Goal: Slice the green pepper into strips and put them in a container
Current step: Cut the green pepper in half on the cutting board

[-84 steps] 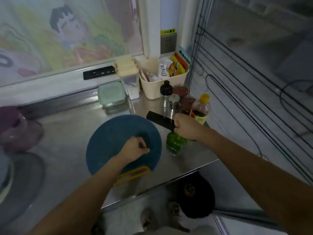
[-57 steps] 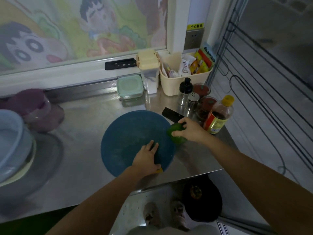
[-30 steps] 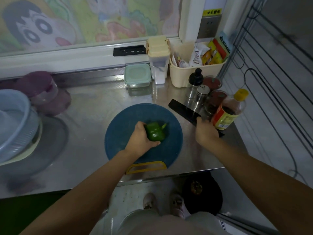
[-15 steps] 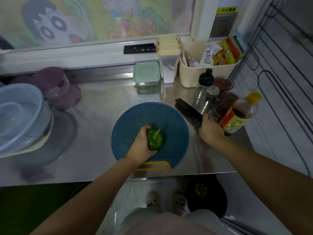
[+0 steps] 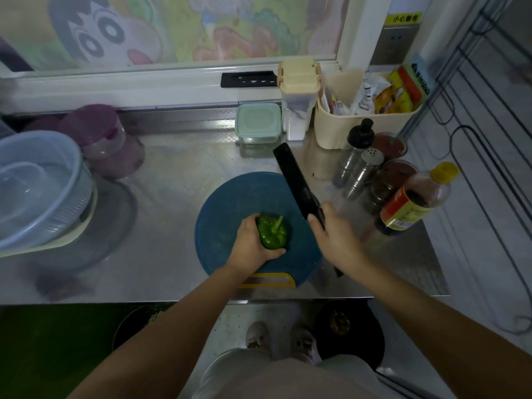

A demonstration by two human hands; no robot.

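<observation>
A whole green pepper (image 5: 273, 233) lies on its side on the round blue cutting board (image 5: 230, 203), stem pointing up and away. My left hand (image 5: 250, 246) grips it from the left, fingers curled round it. My right hand (image 5: 335, 234) holds the handle of a black cleaver (image 5: 292, 177), whose blade points away to the upper left over the board's right edge, apart from the pepper. A mint-lidded square container (image 5: 258, 123) stands at the back of the steel counter.
Spice shakers (image 5: 363, 174), jars and a yellow-capped sauce bottle (image 5: 414, 200) crowd the counter's right side. A cream basket of packets (image 5: 362, 110) stands behind them. A pale blue colander (image 5: 37, 185) and purple tubs (image 5: 106, 136) sit at the left. The counter's front edge runs just below the board.
The pepper went from my right hand onto the board, where my left hand took hold of it. My right hand picked up the cleaver and has swung its blade over the board's right edge.
</observation>
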